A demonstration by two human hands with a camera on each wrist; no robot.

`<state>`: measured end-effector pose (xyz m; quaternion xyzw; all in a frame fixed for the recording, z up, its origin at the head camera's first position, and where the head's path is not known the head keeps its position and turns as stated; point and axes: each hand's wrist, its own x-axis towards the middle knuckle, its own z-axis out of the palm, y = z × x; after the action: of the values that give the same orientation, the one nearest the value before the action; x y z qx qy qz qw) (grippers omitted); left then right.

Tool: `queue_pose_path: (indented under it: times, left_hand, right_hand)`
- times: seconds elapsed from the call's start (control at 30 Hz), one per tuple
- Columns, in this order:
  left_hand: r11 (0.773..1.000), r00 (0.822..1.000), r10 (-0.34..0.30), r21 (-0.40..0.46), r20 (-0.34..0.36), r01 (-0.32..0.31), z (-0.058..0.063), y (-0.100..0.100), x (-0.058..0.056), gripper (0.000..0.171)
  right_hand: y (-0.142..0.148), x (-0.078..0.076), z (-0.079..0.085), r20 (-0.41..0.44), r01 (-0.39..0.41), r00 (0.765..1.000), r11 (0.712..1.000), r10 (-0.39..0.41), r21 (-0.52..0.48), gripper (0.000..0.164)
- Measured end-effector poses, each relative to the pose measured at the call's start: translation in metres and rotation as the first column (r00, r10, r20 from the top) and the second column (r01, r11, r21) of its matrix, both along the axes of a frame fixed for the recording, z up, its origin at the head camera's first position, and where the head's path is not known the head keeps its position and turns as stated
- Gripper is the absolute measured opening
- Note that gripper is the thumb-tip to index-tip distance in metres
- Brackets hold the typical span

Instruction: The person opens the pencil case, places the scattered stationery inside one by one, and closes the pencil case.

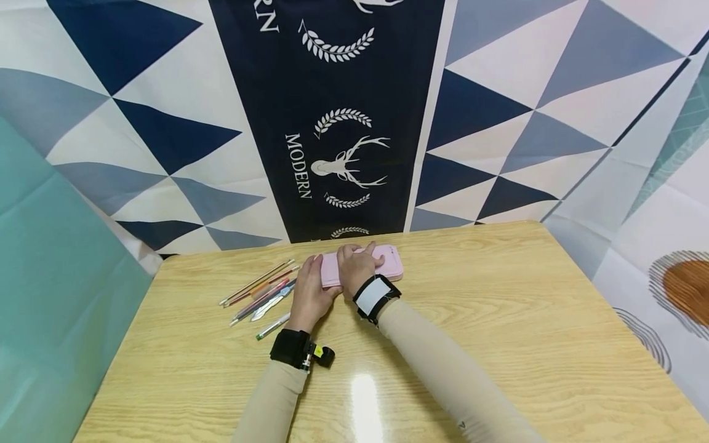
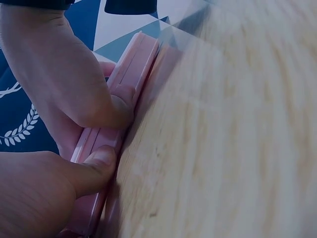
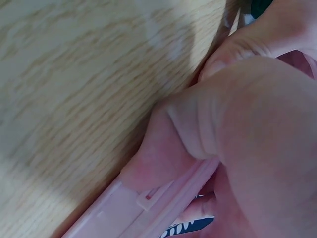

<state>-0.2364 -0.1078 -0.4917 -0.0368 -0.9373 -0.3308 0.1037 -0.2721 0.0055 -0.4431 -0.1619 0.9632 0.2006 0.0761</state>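
Lying flat, a smooth pink case (image 1: 393, 263) with rounded corners sits on the wood-grained table (image 1: 498, 307). The left hand (image 1: 308, 301) grips its left end, thumb against the near side; the right hand (image 1: 356, 272) arches over its top, gripping too, thumb also on the near side. Left of the case lie slim pens (image 1: 260, 301); behind it, dark cloth (image 1: 354, 83) reads "MODERN" beside a white stag's head (image 1: 328, 167).

On the dark navy panel (image 1: 346, 86), the white word "MODERN" (image 1: 298, 166) is printed sideways, beside a stag-head emblem (image 1: 332, 167). Higher on this same panel, only the letters "RN" (image 1: 267, 17) are visible. The yellow label (image 1: 318, 351) at the left wrist is too small to read.
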Motion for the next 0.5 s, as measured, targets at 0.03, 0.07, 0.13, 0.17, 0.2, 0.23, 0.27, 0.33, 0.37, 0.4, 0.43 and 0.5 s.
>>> queue_pose_path:
  times: [0.03, 0.07, 0.13, 0.17, 0.2, 0.23, 0.27, 0.33, 0.37, 0.4, 0.43, 0.5]
  left_hand:
    - [1.000, 1.000, 0.001, 0.001, 0.005, -0.001, 0.0002, 0.0004, -0.0001, 0.088]
    - [1.000, 1.000, 0.002, 0.002, 0.009, -0.002, 0.0003, 0.0008, -0.0001, 0.088]
    - [1.000, 1.000, 0.002, 0.003, 0.011, -0.002, 0.0005, 0.0011, -0.0002, 0.088]
    - [1.000, 1.000, 0.002, 0.003, 0.013, -0.002, 0.0006, 0.0012, -0.0001, 0.088]
    - [1.000, 1.000, 0.002, 0.002, 0.013, -0.002, 0.0007, 0.0013, 0.0000, 0.088]
    - [1.000, 1.000, 0.000, 0.002, 0.010, 0.000, 0.0011, 0.0011, 0.0002, 0.088]
    - [1.000, 1.000, -0.002, 0.002, 0.009, 0.002, 0.0012, 0.0010, 0.0002, 0.088]
    - [1.000, 1.000, -0.003, 0.004, 0.011, 0.003, 0.0016, 0.0010, 0.0003, 0.088]
    - [1.000, 1.000, -0.002, 0.003, 0.014, 0.001, 0.0018, 0.0011, 0.0004, 0.088]
    - [1.000, 1.000, 0.000, 0.003, 0.018, 0.000, 0.0019, 0.0011, 0.0004, 0.088]
    - [1.000, 1.000, 0.000, 0.002, 0.015, 0.000, 0.0018, 0.0011, 0.0003, 0.088]
    - [1.000, 1.000, 0.003, 0.001, 0.020, -0.003, 0.0017, 0.0012, 0.0002, 0.088]
  right_hand:
    - [0.0004, -0.0001, -0.0004, -0.004, 0.003, 1.000, 1.000, -0.003, -0.010, 0.101]
    - [0.0007, 0.0000, -0.0001, -0.005, 0.009, 1.000, 1.000, -0.009, -0.022, 0.101]
    - [0.0007, -0.0007, 0.0000, 0.003, 0.016, 1.000, 0.999, -0.015, -0.031, 0.100]
    - [0.0007, -0.0010, -0.0001, 0.009, 0.016, 1.000, 1.000, -0.016, -0.026, 0.099]
    - [0.0007, -0.0013, -0.0005, 0.013, 0.015, 1.000, 1.000, -0.015, -0.020, 0.099]
    - [0.0005, -0.0017, -0.0002, 0.015, 0.014, 1.000, 1.000, -0.013, -0.016, 0.098]
    - [0.0003, -0.0019, 0.0004, 0.020, 0.013, 1.000, 1.000, -0.013, -0.011, 0.098]
    - [0.0005, -0.0018, 0.0006, 0.018, 0.006, 1.000, 1.000, -0.006, -0.001, 0.098]
    - [0.0007, -0.0015, 0.0005, 0.014, 0.002, 1.000, 1.000, -0.002, 0.003, 0.098]
    - [0.0009, -0.0010, 0.0005, 0.008, -0.001, 1.000, 1.000, 0.001, 0.001, 0.098]
    - [0.0010, -0.0004, 0.0006, 0.001, -0.003, 1.000, 1.000, 0.003, -0.002, 0.099]
    - [0.0013, 0.0006, 0.0003, -0.014, -0.011, 1.000, 1.000, 0.012, 0.006, 0.099]
